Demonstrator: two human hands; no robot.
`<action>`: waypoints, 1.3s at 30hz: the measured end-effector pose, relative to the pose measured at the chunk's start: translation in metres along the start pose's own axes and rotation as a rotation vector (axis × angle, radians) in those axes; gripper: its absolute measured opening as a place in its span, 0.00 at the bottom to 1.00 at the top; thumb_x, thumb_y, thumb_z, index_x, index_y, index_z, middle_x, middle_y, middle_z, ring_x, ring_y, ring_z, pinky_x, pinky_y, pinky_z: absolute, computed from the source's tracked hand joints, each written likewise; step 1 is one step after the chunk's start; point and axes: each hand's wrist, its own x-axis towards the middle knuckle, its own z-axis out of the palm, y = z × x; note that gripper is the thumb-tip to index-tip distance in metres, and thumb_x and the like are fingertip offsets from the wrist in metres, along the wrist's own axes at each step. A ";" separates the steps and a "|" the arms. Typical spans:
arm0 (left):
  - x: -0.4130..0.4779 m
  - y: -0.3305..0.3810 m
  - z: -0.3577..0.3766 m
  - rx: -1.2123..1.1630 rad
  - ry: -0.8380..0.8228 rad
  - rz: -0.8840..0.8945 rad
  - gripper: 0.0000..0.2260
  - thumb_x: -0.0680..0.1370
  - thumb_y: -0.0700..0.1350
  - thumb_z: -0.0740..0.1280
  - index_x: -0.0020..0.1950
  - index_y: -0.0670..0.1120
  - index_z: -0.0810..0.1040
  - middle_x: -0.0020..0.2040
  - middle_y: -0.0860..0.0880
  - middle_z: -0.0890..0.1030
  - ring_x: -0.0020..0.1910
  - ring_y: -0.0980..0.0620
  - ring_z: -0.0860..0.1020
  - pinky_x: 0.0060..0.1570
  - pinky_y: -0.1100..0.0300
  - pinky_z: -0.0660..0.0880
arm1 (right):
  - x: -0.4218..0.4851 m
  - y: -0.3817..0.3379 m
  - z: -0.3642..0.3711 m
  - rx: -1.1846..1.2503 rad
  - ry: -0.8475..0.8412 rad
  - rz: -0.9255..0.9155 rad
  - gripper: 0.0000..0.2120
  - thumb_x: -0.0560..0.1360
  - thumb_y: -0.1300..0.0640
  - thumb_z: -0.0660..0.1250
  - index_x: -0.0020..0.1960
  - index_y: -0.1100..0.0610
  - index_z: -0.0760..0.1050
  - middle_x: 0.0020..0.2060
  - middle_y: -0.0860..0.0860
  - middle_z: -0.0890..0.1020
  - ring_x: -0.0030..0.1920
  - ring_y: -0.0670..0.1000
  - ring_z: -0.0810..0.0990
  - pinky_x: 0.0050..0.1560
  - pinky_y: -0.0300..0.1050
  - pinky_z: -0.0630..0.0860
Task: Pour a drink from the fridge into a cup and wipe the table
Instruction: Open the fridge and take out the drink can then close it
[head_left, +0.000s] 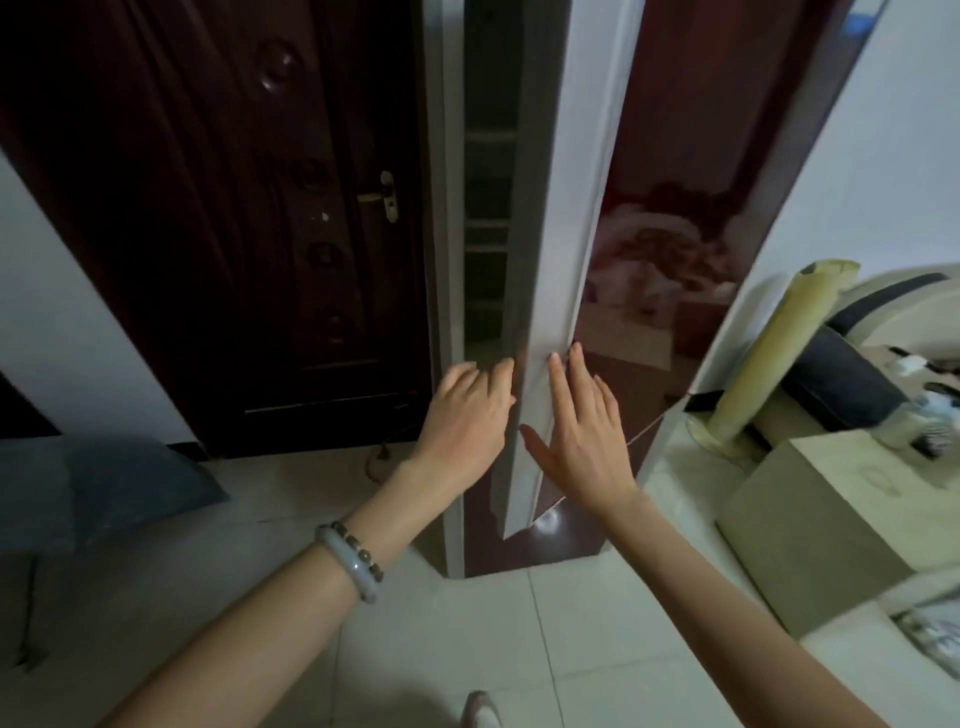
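The fridge (451, 270) stands straight ahead with its tall door (563, 218) ajar. The door's front is glossy dark red (685, 171), and its edge is white. Through the narrow gap I see dim shelves (487, 223); no drink or cup shows. My left hand (467, 421), with bracelets on the wrist, has its fingers hooked at the left edge of the door, low down. My right hand (584, 436) lies flat against the door's edge and red front, fingers spread, holding nothing.
A dark wooden room door (249, 218) with a metal handle (387, 197) stands left of the fridge. A grey cushion (104, 488) lies at lower left. To the right are a rolled beige mat (769, 358), a beige box (831, 514) and a sofa with a dark cushion (836, 384). The floor is pale tile (467, 634).
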 end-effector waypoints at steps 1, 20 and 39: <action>-0.008 0.013 -0.002 -0.007 -0.033 0.009 0.21 0.78 0.36 0.63 0.70 0.36 0.66 0.60 0.40 0.79 0.61 0.43 0.76 0.70 0.51 0.60 | -0.010 0.001 -0.006 -0.003 0.002 0.029 0.40 0.73 0.45 0.67 0.74 0.64 0.54 0.72 0.65 0.59 0.70 0.61 0.66 0.67 0.54 0.64; -0.047 0.154 0.006 -0.101 -0.217 0.256 0.29 0.81 0.45 0.57 0.78 0.48 0.45 0.77 0.47 0.54 0.76 0.48 0.54 0.73 0.55 0.48 | -0.140 0.094 -0.122 -0.213 0.146 0.358 0.30 0.75 0.49 0.64 0.69 0.68 0.65 0.65 0.62 0.73 0.66 0.56 0.72 0.65 0.56 0.68; 0.043 0.313 0.069 -0.112 -0.031 0.154 0.37 0.75 0.46 0.68 0.77 0.42 0.49 0.76 0.41 0.58 0.74 0.43 0.59 0.69 0.50 0.54 | -0.221 0.328 -0.184 -0.599 0.138 0.015 0.38 0.70 0.69 0.58 0.76 0.53 0.50 0.74 0.62 0.53 0.76 0.59 0.45 0.74 0.58 0.48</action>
